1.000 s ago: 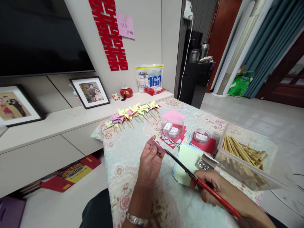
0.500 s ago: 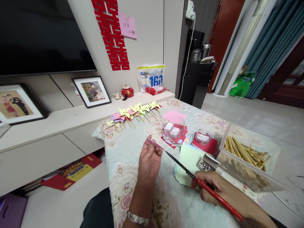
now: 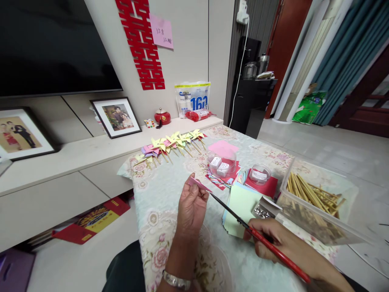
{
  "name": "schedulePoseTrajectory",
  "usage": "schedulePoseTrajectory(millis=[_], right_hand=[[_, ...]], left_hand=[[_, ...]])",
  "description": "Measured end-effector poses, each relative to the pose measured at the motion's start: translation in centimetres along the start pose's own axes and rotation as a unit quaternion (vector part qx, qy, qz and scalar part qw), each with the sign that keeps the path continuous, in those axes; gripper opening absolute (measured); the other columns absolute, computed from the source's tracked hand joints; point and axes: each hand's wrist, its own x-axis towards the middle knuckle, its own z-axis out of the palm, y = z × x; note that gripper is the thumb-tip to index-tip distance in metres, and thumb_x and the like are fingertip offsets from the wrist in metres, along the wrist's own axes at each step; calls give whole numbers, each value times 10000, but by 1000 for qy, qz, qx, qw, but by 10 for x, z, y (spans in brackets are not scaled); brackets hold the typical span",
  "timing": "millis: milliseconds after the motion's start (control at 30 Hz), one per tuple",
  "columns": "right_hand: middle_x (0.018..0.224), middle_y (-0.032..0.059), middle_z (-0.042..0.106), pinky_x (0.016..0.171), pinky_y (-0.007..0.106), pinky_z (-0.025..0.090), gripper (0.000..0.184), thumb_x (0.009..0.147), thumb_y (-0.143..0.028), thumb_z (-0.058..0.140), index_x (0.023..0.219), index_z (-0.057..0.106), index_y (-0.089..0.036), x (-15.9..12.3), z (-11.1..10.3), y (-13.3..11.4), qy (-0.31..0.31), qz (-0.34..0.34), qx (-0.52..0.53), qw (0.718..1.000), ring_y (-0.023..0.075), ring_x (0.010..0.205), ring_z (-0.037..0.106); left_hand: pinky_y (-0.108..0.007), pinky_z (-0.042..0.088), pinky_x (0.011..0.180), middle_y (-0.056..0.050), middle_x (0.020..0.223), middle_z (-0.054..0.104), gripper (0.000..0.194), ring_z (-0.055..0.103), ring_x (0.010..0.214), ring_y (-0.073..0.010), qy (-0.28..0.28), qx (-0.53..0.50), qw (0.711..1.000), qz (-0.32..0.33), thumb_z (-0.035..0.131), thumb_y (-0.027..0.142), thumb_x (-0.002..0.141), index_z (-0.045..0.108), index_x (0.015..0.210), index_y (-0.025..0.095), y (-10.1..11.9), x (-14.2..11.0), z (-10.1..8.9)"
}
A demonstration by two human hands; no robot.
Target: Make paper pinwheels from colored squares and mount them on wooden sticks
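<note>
Currently pinching a pink paper piece (image 3: pixel 200 185) between the thumb and fingers of the left hand (image 3: pixel 192 209), just below the middle of the frame. Gripping the scissors (image 3: pixel 229 207) in the right hand (image 3: pixel 270 237), lower right of the frame, fingers curled around the red handles. Pointing the blades up and leftward, tips at the right end of the pink paper piece; impossible to tell a cut from mere contact.

To the left of the left hand, a broad stretch of tablecloth (image 3: pixel 159 174) running out to the table's left edge. Above, more cloth up to the pinwheels (image 3: pixel 172 142), upper middle of the frame, near the white cabinet (image 3: pixel 60 162). Tighter on the right: green sheets (image 3: pixel 241 207), a small box (image 3: pixel 271 204) and a plastic bin (image 3: pixel 306 211) all near the right hand.

Pink paper narrow, flat and matte, apparently folded. Scissors long and slim, dark-bladed, with smooth red grips. Green sheets square-edged, stacked slightly askew. Inside the open box, shiny silvery bits (image 3: pixel 261 212); in the translucent bin, thin yellowish sticks (image 3: pixel 310 190), loosely piled. Pinwheels pointed and creased, mostly pale yellow. Tablecloth softly flowered. Around the left wrist, a silvery bracelet (image 3: pixel 176 280).
</note>
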Motion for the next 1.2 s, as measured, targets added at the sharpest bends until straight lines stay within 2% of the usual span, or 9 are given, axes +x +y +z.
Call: schedulePoseTrajectory(millis=[133, 433, 600, 767, 967, 1067, 1133, 1200], right_hand=[[597, -70, 345, 505, 227, 208, 113, 750, -151, 558, 705, 464, -193, 0, -1, 0, -2, -9, 9, 1000, 99, 583, 268], [609, -60, 373, 516, 228, 224, 32, 758, -197, 581, 781, 575, -175, 1, 0, -2, 3, -17, -7, 1000, 106, 584, 288], [591, -57, 383, 517, 233, 240, 211, 838, -386, 605, 847, 621, -175, 0, -1, 4, 0, -22, 14, 1000, 115, 579, 311], [580, -60, 363, 514, 235, 247, 340, 847, -515, 620, 851, 633, -176, 1, -1, 11, 3, -28, 34, 999, 115, 572, 294], [592, -58, 396, 528, 230, 279, 255, 810, -425, 641, 861, 625, -175, -3, -3, -3, -3, -23, 42, 999, 119, 588, 331], [595, -64, 381, 533, 226, 283, 168, 780, -340, 627, 825, 597, -181, -6, -2, -13, -20, -5, 35, 999, 115, 589, 340], [599, -63, 389, 528, 223, 269, 146, 762, -304, 637, 743, 554, -185, -7, 0, -13, -17, 10, -9, 1000, 109, 590, 343], [607, -53, 443, 525, 223, 267, 201, 752, -305, 666, 682, 521, -186, -8, 6, -8, -1, 30, -87, 996, 108, 595, 374]], left_hand=[[-190, 496, 635, 28, 806, 636, 381, 585, 652, -67, 3, -1, 1000, -1, 777, 69, 724, 684, 1072, 195, 1, 0, 0], [-197, 487, 632, 20, 832, 632, 425, 564, 644, -69, -16, 30, 999, -2, 781, 75, 714, 671, 1106, 197, 0, -2, -1], [-197, 478, 615, 21, 816, 631, 405, 560, 626, -68, -24, 50, 998, -5, 788, 91, 711, 663, 1083, 190, -2, -3, 2], [-197, 470, 615, 16, 810, 628, 425, 547, 629, -72, -35, 75, 997, 1, 803, 115, 702, 649, 1093, 183, -2, -4, 5], [-208, 469, 629, 4, 843, 650, 437, 561, 654, -82, -34, 85, 996, 0, 808, 121, 696, 646, 1096, 185, -3, -5, 6], [-211, 457, 613, 2, 870, 662, 419, 572, 652, -78, -12, 88, 996, 11, 817, 135, 688, 655, 1070, 186, -2, -3, 4], [-211, 445, 599, 25, 797, 641, 396, 573, 631, -75, 29, 87, 995, 29, 827, 143, 669, 659, 1025, 186, -1, 1, 1], [-210, 437, 591, 44, 729, 616, 386, 577, 615, -74, 87, 89, 991, 51, 840, 153, 643, 656, 982, 184, 1, 4, -3]])
